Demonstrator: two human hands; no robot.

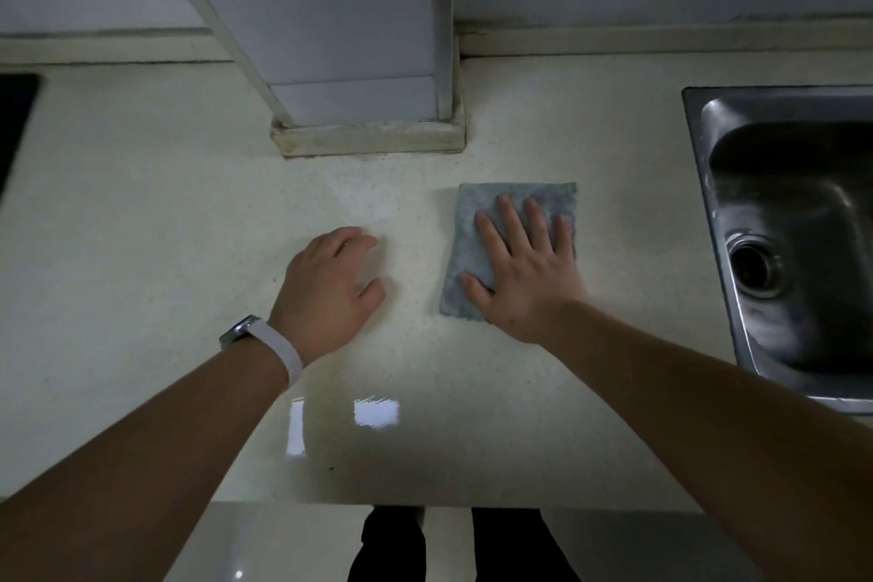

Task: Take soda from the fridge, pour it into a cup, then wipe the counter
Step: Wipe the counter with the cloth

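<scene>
One grey cloth [477,241] flat on counter [141,227], left of one sink [708,222]. Right hand [524,279] pressing cloth, fingers straight, spread. Left hand [326,293] left of cloth, fingers loosely curled, holding nothing.

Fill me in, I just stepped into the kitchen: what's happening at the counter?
A person is wiping the counter. Their right hand presses flat, fingers straight, on a grey cloth lying on the counter just left of the steel sink. The left hand, with a white-strapped watch on its wrist, rests on the bare counter beside the cloth, apart from it, fingers loosely curled and holding nothing. No soda or cup is in view.
</scene>
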